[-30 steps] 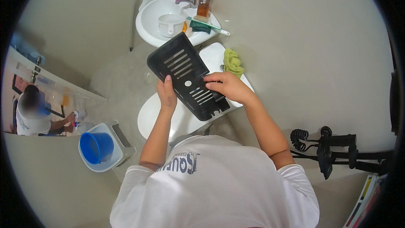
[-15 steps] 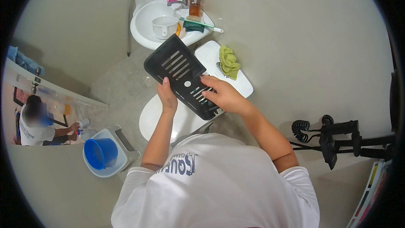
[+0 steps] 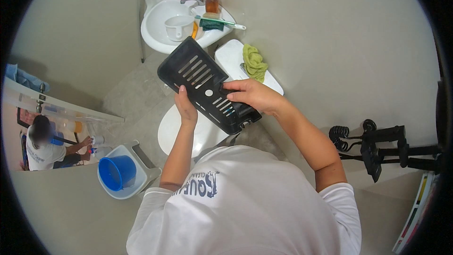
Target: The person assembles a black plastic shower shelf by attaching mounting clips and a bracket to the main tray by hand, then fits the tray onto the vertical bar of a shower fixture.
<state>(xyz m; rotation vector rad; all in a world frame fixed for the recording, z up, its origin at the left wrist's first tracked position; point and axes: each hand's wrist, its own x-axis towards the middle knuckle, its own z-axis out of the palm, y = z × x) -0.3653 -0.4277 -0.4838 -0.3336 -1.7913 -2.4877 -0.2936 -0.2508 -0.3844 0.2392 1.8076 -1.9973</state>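
Observation:
In front of me is a black plastic shelf (image 3: 198,91) with long slots and a round hole, tilted above the toilet lid. My left hand (image 3: 187,108) is closed on its near edge, thumb on top. At the opposite side my right hand (image 3: 258,95) grips the shelf, thumb and fingertips against its inner face. Both hands' lower fingers are partly hidden. Under the shelf shows part of the white toilet lid (image 3: 175,134).
A sink (image 3: 153,38) at the back holds a white dipper (image 3: 179,27), bottles and a brush. A green cloth (image 3: 255,63) lies on the toilet tank (image 3: 230,55). At left stand a blue bucket (image 3: 111,172) on a stool and a mirror or doorway showing a person.
The view has shifted slightly. My right hand has slid a little along the shelf's edge, and the shelf has turned slightly, showing more of its lower right end. Both hands still hold it.

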